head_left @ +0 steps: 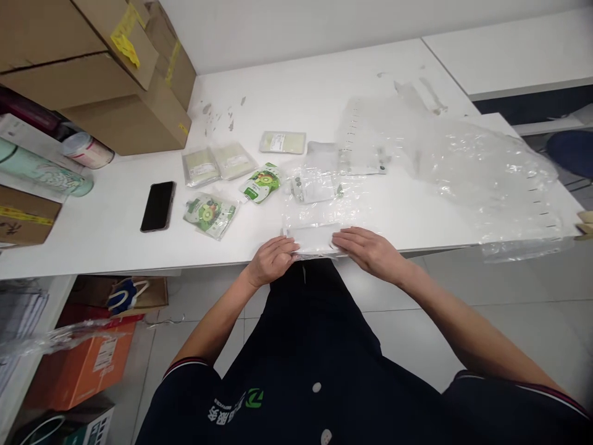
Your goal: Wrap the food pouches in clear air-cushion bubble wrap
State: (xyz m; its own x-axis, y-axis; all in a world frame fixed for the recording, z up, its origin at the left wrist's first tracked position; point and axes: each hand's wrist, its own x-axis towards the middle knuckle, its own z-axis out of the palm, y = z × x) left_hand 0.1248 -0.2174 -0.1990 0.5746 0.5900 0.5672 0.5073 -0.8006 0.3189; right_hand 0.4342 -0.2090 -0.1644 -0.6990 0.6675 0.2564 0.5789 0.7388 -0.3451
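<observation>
At the table's front edge lies a flat white packet (311, 237), with clear plastic film (315, 213) around and behind it. My left hand (274, 259) has its fingers curled over the left end of this bundle. My right hand (370, 252) grips the right end, fingers close together and thumb hidden. Just beyond, under or among the film, lies a pale pouch (319, 173) with green print. A green fruit-print pouch (263, 183) and another fruit-print pouch (210, 214) lie to the left of it.
Long crinkled plastic film (491, 176) spreads over the table's right side. Flat pale green packs (201, 167) and a labelled pack (282, 143) lie farther back. A phone (158, 206), cardboard boxes (139, 117), a can (88, 150) and a mint bottle (46, 170) stand or lie left.
</observation>
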